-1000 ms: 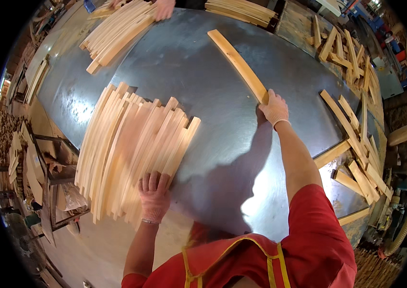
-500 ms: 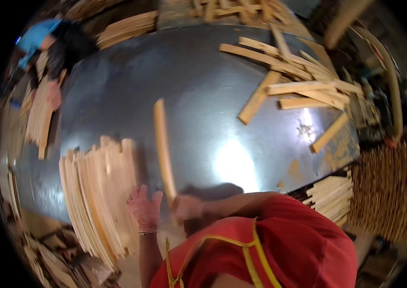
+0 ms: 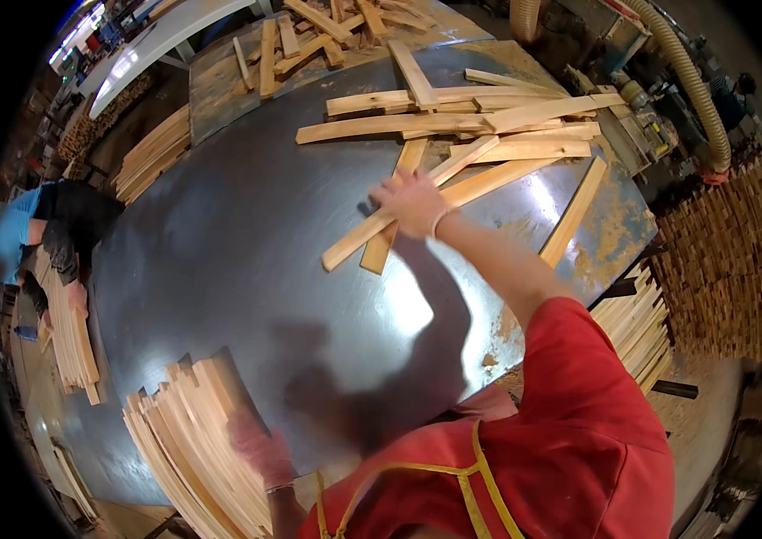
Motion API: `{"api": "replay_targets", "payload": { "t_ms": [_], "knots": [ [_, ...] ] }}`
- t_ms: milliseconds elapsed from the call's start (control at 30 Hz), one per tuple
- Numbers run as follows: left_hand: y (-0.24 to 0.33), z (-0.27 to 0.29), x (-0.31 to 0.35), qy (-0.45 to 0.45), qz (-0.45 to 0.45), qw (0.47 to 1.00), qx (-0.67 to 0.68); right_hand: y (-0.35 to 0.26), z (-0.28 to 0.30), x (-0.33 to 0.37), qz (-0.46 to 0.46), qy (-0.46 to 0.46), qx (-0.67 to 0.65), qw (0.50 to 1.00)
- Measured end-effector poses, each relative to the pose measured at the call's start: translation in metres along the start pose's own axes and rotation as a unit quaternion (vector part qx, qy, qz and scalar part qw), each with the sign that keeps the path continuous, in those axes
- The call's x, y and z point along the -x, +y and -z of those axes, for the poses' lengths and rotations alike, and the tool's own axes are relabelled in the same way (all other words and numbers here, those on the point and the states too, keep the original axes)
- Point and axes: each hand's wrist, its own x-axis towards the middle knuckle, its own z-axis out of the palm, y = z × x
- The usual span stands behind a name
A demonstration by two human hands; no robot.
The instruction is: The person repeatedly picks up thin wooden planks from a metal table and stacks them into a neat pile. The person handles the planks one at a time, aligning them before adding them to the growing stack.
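Note:
My right hand (image 3: pixel 408 202), in a pale glove, reaches over the metal table and is closed over a wooden strip (image 3: pixel 357 244). That strip slants across a second wooden strip (image 3: pixel 379 251) at the near side of a loose pile. At the lower left, my left hand (image 3: pixel 260 449), somewhat blurred, lies with its fingers extended against the right side of a row of wooden strips (image 3: pixel 188 431). The strips in this row stand packed side by side, their far ends uneven.
Loose wooden strips (image 3: pixel 525 115) lie crosswise on the dark metal table (image 3: pixel 219 251). More strips (image 3: pixel 309 40) lie beyond it. A person in blue (image 3: pixel 17 229) handles strips (image 3: pixel 66 323) at left. Stacked wood (image 3: pixel 731 260) and a hose (image 3: pixel 700 99) stand at right.
My right hand has moved from beside the row out to the pile. The strip it held earlier is no longer in it. My view has shifted; my left hand stays by the row.

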Motion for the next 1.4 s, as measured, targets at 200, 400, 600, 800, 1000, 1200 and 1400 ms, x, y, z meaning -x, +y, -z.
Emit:
{"api": "replay_targets", "payload": {
  "t_ms": [200,400,600,800,1000,1200,1400],
  "knots": [
    [0.198,0.029,-0.071,-0.02,-0.174,0.979,0.104,0.021,-0.019,-0.004,0.085,-0.288,-0.158,0.941],
    [0.286,0.026,-0.109,-0.083,-0.217,0.972,0.046,0.172,-0.005,-0.024,-0.068,-0.043,-0.196,0.977],
    [0.296,0.026,-0.145,-0.044,-0.196,0.979,0.035,0.265,-0.044,-0.047,-0.257,-0.271,-0.029,0.927],
    [0.294,0.027,-0.178,-0.085,-0.192,0.978,0.012,0.219,-0.084,-0.027,-0.163,-0.274,-0.082,0.944],
    [0.232,0.001,-0.131,0.047,-0.286,0.952,0.095,0.112,0.009,0.026,-0.279,-0.252,-0.656,0.654],
    [0.197,-0.017,-0.034,-0.158,0.01,0.796,0.584,-0.071,0.076,0.092,-0.338,-0.223,-0.705,0.582],
    [0.13,0.011,-0.005,-0.197,0.03,0.648,0.735,-0.308,0.09,0.131,-0.298,-0.218,-0.744,0.557]
  ]
}}
